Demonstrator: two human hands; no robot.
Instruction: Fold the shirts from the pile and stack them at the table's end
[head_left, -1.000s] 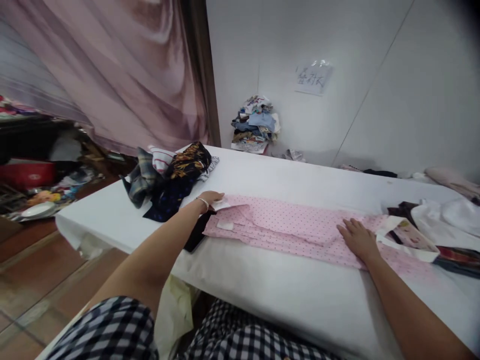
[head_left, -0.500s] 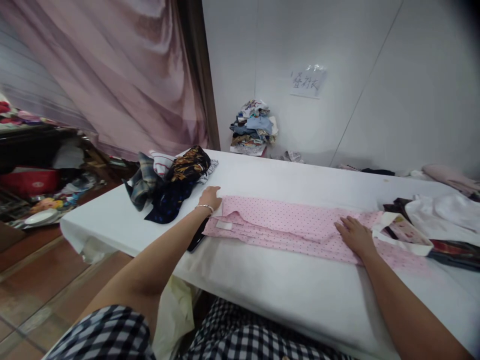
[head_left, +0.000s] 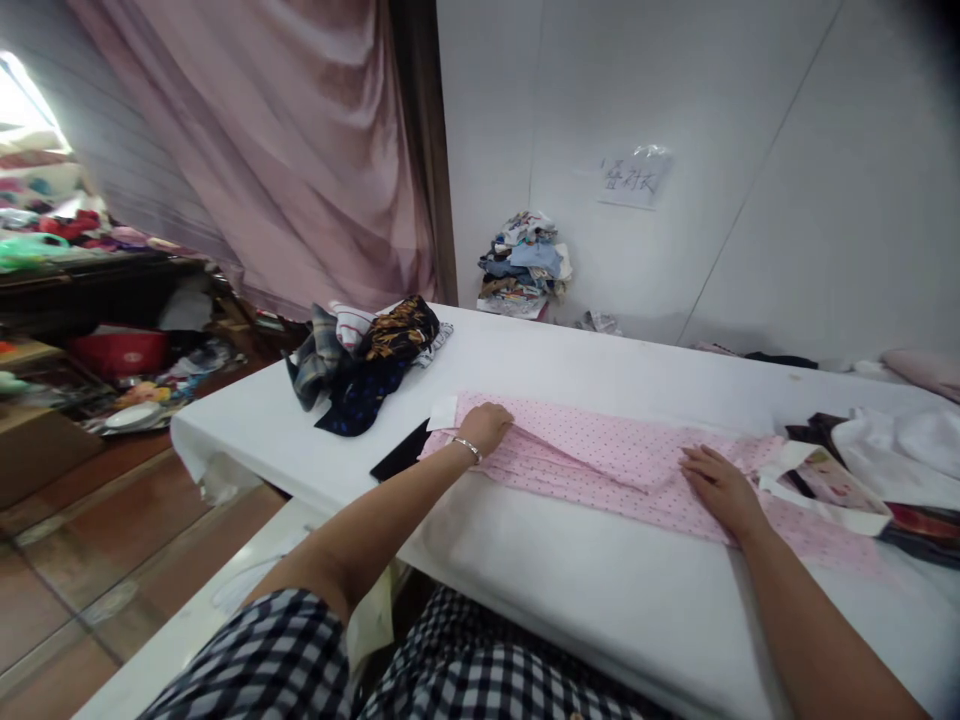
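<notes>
A pink polka-dot garment (head_left: 600, 455) lies folded lengthwise across the white table (head_left: 570, 580). My left hand (head_left: 487, 425), a bracelet at its wrist, rests palm down on the garment's left end, next to a white cuff or collar piece (head_left: 442, 412). My right hand (head_left: 716, 487) lies flat on the garment's right part, fingers spread. A dark flat phone-like object (head_left: 401, 452) lies on the table just left of the garment.
A heap of dark patterned and plaid clothes (head_left: 367, 355) sits at the table's far left. More garments (head_left: 862, 460) lie at the right. A clothes pile (head_left: 525, 265) stands by the wall under a paper sign (head_left: 630, 178). Cluttered shelves (head_left: 90, 300) lie left, beyond a pink curtain.
My left hand slid from the garment's far left edge rightward onto the fabric. The right hand stayed put. The camera view shifted to the left.
</notes>
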